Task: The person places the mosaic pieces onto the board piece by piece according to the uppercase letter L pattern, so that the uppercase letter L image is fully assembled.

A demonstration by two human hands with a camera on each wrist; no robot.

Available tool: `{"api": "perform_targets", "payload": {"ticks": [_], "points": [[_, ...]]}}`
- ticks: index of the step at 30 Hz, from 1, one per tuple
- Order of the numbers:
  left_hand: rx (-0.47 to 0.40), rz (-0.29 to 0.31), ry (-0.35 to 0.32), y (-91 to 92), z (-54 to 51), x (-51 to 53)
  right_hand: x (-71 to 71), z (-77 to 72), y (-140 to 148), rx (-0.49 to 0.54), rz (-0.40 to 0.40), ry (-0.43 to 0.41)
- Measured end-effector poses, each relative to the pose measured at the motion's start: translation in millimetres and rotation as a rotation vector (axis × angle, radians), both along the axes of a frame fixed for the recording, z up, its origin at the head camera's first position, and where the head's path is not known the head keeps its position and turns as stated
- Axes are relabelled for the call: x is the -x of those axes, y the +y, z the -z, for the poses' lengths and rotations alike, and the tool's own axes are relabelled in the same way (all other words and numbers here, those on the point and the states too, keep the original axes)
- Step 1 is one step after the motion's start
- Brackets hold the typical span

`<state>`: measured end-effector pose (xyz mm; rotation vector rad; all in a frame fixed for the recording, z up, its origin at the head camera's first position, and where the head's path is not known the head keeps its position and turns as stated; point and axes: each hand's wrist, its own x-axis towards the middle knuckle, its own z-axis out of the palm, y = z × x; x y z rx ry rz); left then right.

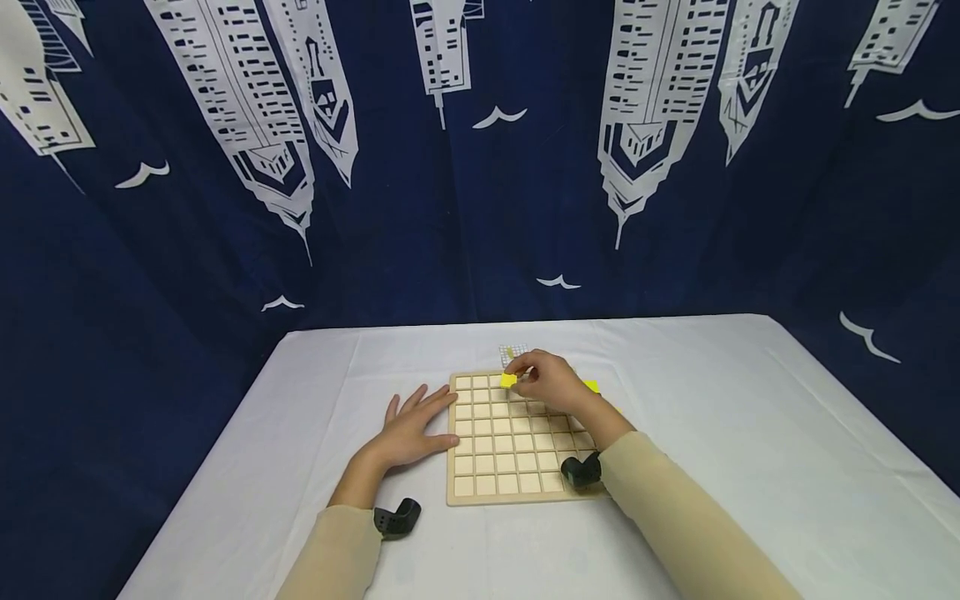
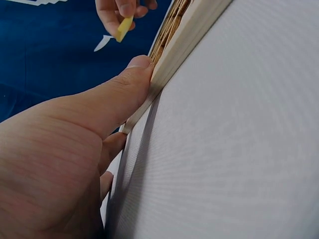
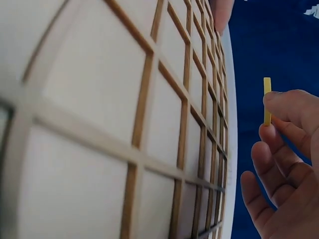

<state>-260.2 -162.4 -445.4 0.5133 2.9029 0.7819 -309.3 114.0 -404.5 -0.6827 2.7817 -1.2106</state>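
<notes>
Curtain: dark blue with white buildings and birds (image 1: 457, 242), behind the bench's far edge.
Bench: white-covered (image 1: 360, 358).
Left sleeve: beige (image 1: 333, 546), over the bench's near edge.
Left camera: black (image 1: 398, 518), at the wrist, apart from the board.
Left hand: (image 1: 408, 435) fingers spread wide, thumb touching the board's left edge.
Board: wooden grid (image 1: 483, 463), mid-bench; its near right corner is hidden by the right arm.
Tile: yellow (image 1: 508, 381), held above the board near its far edge.
Card: gridded, with a yellow mark (image 1: 512, 353), just beyond the board's far edge, partly behind the right hand.
Right hand: (image 1: 547, 382) thumb and index finger pinching the tile, blocking part of the board's far rows.
Right camera: black (image 1: 581, 471), covering near right squares.
Second piece: yellow (image 1: 592, 387), near the board's far right corner, partly hidden by the right hand.
Right sleeve: beige (image 1: 675, 512), crossing the bench's near edge.
</notes>
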Motion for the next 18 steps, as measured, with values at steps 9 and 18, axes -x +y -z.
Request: {"api": "perform_targets", "payload": {"ticks": [9,18], "points": [[0.006,-0.002,-0.005,0.0,-0.2,0.3,-0.2,4.6,-16,-0.067,-0.022,-0.004],[-0.004,0.001,-0.008,-0.5,0.2,0.3,0.6,6.8,-23,-0.138,0.029,-0.014]]}}
